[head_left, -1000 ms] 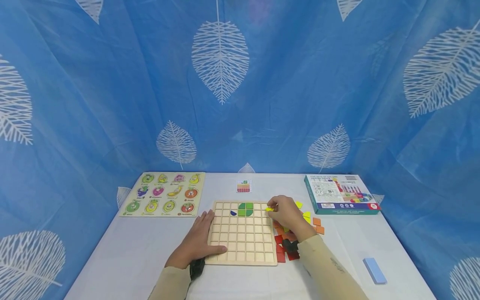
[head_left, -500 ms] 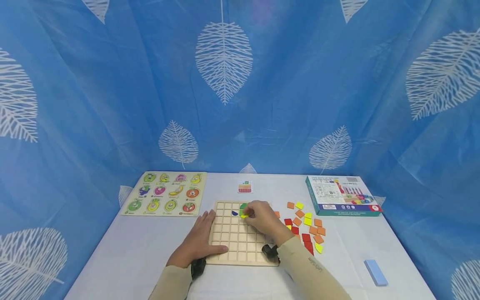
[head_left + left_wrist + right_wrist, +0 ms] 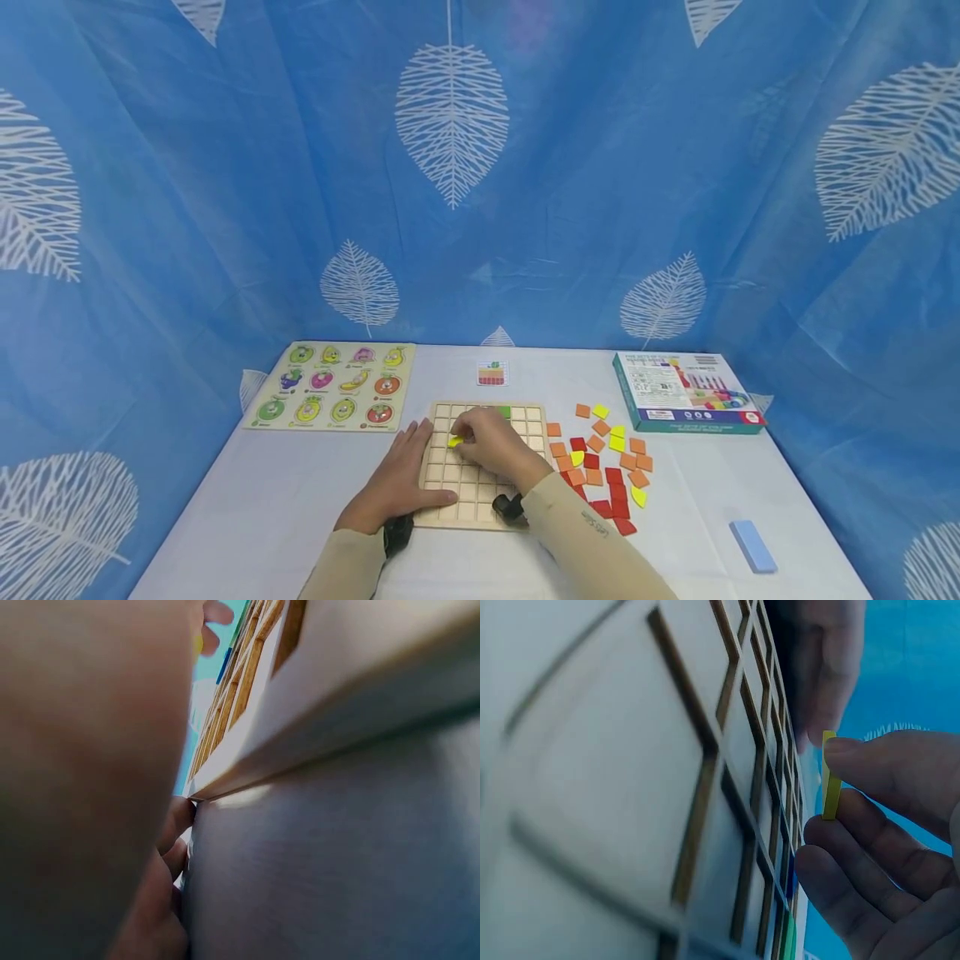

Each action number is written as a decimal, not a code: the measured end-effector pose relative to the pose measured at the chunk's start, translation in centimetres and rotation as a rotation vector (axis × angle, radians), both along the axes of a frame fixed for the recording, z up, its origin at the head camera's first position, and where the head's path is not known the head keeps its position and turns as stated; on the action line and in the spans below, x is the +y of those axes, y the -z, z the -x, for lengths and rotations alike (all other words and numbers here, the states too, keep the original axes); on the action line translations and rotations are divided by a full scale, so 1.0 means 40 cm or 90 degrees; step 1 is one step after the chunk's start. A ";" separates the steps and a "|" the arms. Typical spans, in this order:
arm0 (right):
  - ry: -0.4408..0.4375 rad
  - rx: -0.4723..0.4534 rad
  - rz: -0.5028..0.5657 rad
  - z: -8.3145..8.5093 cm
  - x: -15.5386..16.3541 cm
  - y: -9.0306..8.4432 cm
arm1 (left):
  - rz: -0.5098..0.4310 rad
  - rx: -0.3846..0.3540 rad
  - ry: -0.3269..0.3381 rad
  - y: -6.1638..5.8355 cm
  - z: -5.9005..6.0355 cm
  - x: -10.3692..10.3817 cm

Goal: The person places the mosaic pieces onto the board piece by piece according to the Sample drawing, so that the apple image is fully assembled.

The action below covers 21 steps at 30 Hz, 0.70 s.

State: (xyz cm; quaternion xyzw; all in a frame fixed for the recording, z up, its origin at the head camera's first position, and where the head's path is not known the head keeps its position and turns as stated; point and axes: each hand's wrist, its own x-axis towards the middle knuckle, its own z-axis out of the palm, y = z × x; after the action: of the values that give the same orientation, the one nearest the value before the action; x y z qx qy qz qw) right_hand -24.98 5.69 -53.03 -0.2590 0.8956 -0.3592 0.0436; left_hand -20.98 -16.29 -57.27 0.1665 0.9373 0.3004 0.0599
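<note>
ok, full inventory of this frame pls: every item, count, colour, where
grid board: 1, pale wood, centre of table, near edge
yellow tile: 1, pinched over the board's left part
green tile: at least 1 showing, board's top row; others may be hidden by the hand
loose tiles: a scatter, orange, red, yellow, right of the board
pattern card: 1, small, behind the board
fruit puzzle: 1, cream with coloured fruit, far left
box: 1, teal-edged, far right
blue block: 1, light blue, near right
table: 1, white cloth
backdrop: blue, white leaves
left hand: flat on the board's left edge
right hand: pinches the yellow tile
</note>
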 end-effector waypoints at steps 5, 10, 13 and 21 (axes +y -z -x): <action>-0.018 0.006 0.005 -0.003 -0.027 0.007 | 0.007 0.000 0.005 0.003 -0.002 -0.001; -0.030 0.006 -0.001 -0.001 -0.053 0.020 | 0.009 0.013 0.011 0.002 -0.007 -0.003; -0.030 0.019 -0.017 0.000 -0.066 0.026 | 0.006 0.018 0.015 -0.001 -0.008 -0.002; -0.028 0.060 -0.040 0.009 -0.081 0.020 | 0.000 0.024 0.015 -0.007 -0.004 0.002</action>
State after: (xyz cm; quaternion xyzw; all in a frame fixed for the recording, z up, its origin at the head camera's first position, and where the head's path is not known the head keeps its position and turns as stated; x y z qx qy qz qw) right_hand -25.32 2.43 -53.84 -0.2941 0.9015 -0.3171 0.0174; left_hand -20.81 -16.22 -56.97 0.1836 0.9362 0.2962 0.0456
